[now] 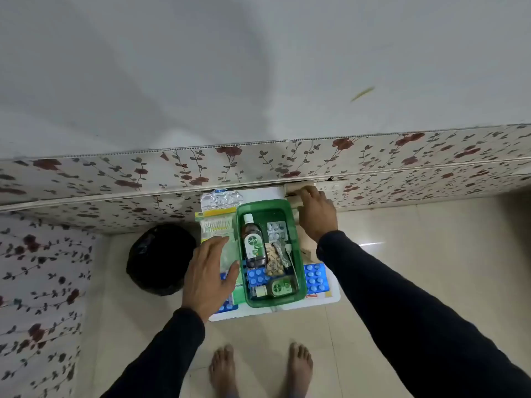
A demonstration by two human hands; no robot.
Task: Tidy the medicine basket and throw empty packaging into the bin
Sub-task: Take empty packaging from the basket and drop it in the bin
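One head view, looking down. We list: our left hand [209, 278], fingers spread and flat, gripping nothing, resting over a pale green packet [227, 259] on a small white table [333, 297]. Just right of that hand stands the green medicine basket [298, 248]. Inside it, nearest the left hand, lies a Dettol bottle [253, 242]; beyond it a silver blister strip [277, 230], a tan strip [273, 261], a blue blister sheet [258, 277] and a smaller green bottle [277, 288]. Our right hand [316, 212], past the basket's far right corner, curls on a pale object at the table's back edge; whether it grips, we cannot tell. Below the right forearm lies another blue blister sheet [314, 278]. Above the left hand: a yellow-green cotton-bud pack [217, 222] and crumpled foil packaging [221, 198]. Left of the left hand sits the black-lined bin [159, 258] on the floor.
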